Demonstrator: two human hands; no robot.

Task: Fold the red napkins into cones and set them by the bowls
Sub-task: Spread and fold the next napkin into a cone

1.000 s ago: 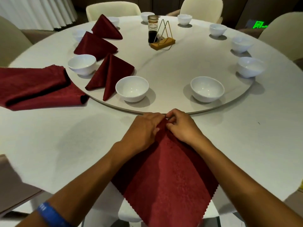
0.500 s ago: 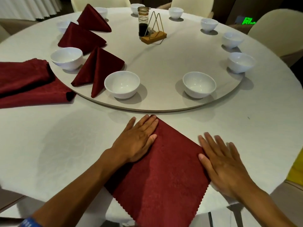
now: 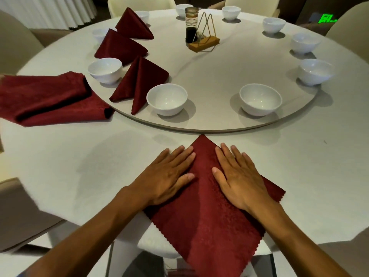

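A red napkin lies flat as a diamond on the near table edge, its far corner pointing at the turntable and its near corner hanging over the edge. My left hand presses flat on its left side, fingers straight. My right hand presses flat on its right side. Three folded red cones stand on the turntable at the left: a near cone, a middle cone and a far cone. White bowls ring the turntable, the nearest two being a left bowl and a right bowl.
A stack of unfolded red napkins lies on the table at the left. A dark sauce jar and a wooden holder stand mid-turntable. Cream chairs surround the white table.
Both hands let go of the napkin's far corner and flattened out. The right hand swept out to the right corner, then came back beside the left.
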